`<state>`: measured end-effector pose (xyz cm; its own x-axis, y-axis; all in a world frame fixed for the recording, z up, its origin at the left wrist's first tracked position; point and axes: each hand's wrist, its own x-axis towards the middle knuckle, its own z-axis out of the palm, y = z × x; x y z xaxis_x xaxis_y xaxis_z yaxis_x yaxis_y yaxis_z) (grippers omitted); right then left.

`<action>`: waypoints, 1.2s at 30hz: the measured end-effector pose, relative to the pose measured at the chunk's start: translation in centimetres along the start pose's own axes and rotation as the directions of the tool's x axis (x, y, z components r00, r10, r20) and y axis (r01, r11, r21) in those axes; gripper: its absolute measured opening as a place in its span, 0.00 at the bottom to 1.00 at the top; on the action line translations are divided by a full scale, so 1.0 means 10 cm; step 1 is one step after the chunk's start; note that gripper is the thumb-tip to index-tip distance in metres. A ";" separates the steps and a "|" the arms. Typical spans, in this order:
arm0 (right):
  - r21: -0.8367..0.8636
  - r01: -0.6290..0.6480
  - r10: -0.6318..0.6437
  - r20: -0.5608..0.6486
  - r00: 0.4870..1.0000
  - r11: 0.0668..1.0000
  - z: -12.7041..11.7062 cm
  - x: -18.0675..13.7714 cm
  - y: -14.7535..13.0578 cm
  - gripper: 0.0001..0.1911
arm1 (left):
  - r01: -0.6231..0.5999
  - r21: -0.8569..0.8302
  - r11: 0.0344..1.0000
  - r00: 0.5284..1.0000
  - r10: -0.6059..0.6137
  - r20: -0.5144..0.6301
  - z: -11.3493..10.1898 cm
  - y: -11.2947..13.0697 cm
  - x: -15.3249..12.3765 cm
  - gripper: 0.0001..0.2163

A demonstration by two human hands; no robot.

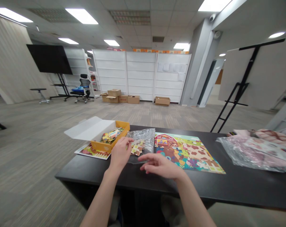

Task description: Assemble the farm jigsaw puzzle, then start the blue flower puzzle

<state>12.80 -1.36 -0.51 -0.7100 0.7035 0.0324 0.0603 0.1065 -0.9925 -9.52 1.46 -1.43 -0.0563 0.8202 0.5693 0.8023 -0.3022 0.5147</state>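
Observation:
My left hand [121,152] is beside the yellow box's near right corner, its fingers loosely bent and apart over the left edge of a clear plastic bag [146,136]. Jigsaw puzzle pieces [138,147] lie at the bag, partly covered by that hand. My right hand [160,165] hovers just right of them, palm down with fingers spread, and nothing shows in it. Its wrist passes in front of a farm picture puzzle [192,151] with a red barn and a brown-spotted cow. More pieces [112,135] fill the open yellow box [102,146].
The box's white lid [85,128] is folded out leftward, above a printed picture sheet [92,151]. Plastic-wrapped pink goods [259,148] lie at the right of the black table [242,186]. A stand [237,88] rises beyond it, and cardboard boxes [114,96] sit by the far shelves.

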 end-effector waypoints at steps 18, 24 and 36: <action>-0.863 -0.334 -0.130 -0.407 0.904 0.378 -0.73 0.03 0.32 0.16 | -0.304 -0.221 0.927 0.858 0.367 0.358 0.50 0.63 -0.12 0.07; -0.843 -0.365 -0.107 -0.437 0.893 0.395 -0.73 -0.14 0.29 0.16 | -0.282 -0.110 0.953 0.848 0.302 0.436 0.60 0.67 -0.09 0.05; -0.763 -0.327 -0.121 -0.465 0.877 0.557 -0.74 -0.57 0.29 0.12 | -0.319 -0.010 0.948 0.813 0.279 0.510 0.76 0.94 -0.06 0.10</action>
<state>22.19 0.15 -2.70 -0.3040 0.9307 0.2033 0.8014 0.3652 -0.4736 2.54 1.80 -1.85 0.4817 0.8305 0.2797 0.7722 -0.5532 0.3127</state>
